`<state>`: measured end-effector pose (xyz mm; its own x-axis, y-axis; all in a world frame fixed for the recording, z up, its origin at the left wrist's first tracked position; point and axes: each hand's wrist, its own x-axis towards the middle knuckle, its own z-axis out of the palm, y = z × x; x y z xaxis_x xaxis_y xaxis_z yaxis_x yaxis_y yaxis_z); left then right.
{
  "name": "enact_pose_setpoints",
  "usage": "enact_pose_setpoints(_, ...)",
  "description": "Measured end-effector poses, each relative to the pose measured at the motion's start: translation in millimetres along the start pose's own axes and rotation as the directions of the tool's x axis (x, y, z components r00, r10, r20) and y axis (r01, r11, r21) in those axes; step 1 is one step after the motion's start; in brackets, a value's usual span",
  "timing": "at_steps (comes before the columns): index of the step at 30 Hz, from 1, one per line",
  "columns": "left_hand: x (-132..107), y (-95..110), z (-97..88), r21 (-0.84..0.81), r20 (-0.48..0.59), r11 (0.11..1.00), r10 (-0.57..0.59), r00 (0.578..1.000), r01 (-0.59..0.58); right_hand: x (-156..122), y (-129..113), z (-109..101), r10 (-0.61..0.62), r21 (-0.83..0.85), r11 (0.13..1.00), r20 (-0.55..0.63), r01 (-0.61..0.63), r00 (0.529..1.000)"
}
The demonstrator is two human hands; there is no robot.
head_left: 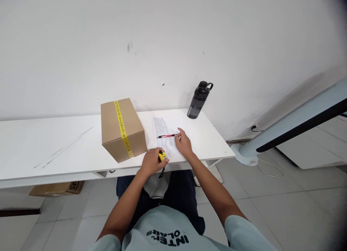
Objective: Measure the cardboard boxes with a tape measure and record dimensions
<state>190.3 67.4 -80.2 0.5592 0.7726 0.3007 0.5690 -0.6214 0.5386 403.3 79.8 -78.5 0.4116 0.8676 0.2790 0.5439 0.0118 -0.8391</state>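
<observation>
Tape measure [163,156] is sitting in the left hand [151,162] at the worktop's [211,144] near edge, fingers wrapping around it, strap [161,173] dangling. No blade's showing, so I'm guessing nothing's being measured right now. The right hand [184,144] is resting over the paper [159,126], fingers half curled; the pen [166,136] is reaching the thumb, but I honestly can't tell if they're gripping it. Dense writing is already covering the paper's left part, too small to read, so I'm not seeing how much is left. The box [131,115] is standing just left of that, closed, yellow tape [121,127] running across, so sealing's looking done. Bottle's [197,104] standing farther back, near the wall [81,63].
</observation>
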Motion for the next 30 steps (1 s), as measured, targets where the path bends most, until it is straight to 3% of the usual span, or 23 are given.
enact_pose_setpoints(4,-22,4,1.6,-0.076,-0.139,0.992,0.087,0.986,-0.099,-51,-29,-6,-0.003,0.143,0.99,0.017,0.001,1.0)
enact_pose_setpoints(6,-37,11,-3.1,-0.095,-0.243,0.976,0.17,0.955,-0.198,-88,-41,-5,0.002,0.25,0.968,0.127,-0.034,0.992)
enact_pose_setpoints(7,-44,15,-7.2,-0.098,-0.303,0.959,0.227,0.925,-0.267,-106,-46,-4,0.011,0.396,0.907,0.312,-0.141,0.95)
enact_pose_setpoints(8,-50,19,-12.5,-0.097,-0.359,0.937,0.281,0.89,-0.335,-123,-50,-3,-0.01,0.496,0.829,0.476,-0.259,0.879)
enact_pose_setpoints(9,-55,23,-18.9,-0.095,-0.4,0.915,0.326,0.857,-0.392,-137,-53,-1,-0.045,0.562,0.743,0.584,-0.363,0.811)
enact_pose_setpoints(11,-62,28,-33.7,-0.09,-0.416,0.89,0.374,0.829,-0.447,-156,-58,3,-0.096,0.625,0.605,0.673,-0.494,0.733)
enact_pose_setpoints(14,-74,27,-56.0,0.014,-0.335,0.92,0.373,0.865,-0.391,-161,-66,8,-0.081,0.655,0.505,0.684,-0.561,0.725)
enact_pose_setpoints(18,-100,24,-77.2,0.242,-0.308,0.946,0.284,0.908,-0.214,-152,-78,13,-0.066,0.65,0.484,0.696,-0.587,0.715)
enact_pose_setpoints(22,-124,30,-92.0,0.361,-0.333,0.898,0.374,0.866,-0.25,-152,-91,18,-0.136,0.627,0.542,0.723,-0.56,0.678)
enact_pose_setpoints(24,-130,31,-103.5,0.422,-0.353,0.866,0.43,0.831,-0.268,-151,-96,19,-0.14,0.624,0.572,0.714,-0.533,0.686)
enact_pose_setpoints(26,-132,23,-121.9,0.502,-0.399,0.839,0.44,0.804,-0.21,-142,-99,19,-0.111,0.636,0.596,0.67,-0.491,0.734)
enact_pose_setpoints(29,-133,-5,-161.4,0.641,-0.516,0.768,0.415,0.75,0.016,-107,-104,14,-0.024,0.685,0.605,0.525,-0.406,0.851)
enact_pose_setpoints(30,-132,-17,-175.4,0.663,-0.574,0.741,0.413,0.707,0.105,-90,-107,11,-0.001,0.711,0.598,0.463,-0.37,0.887)
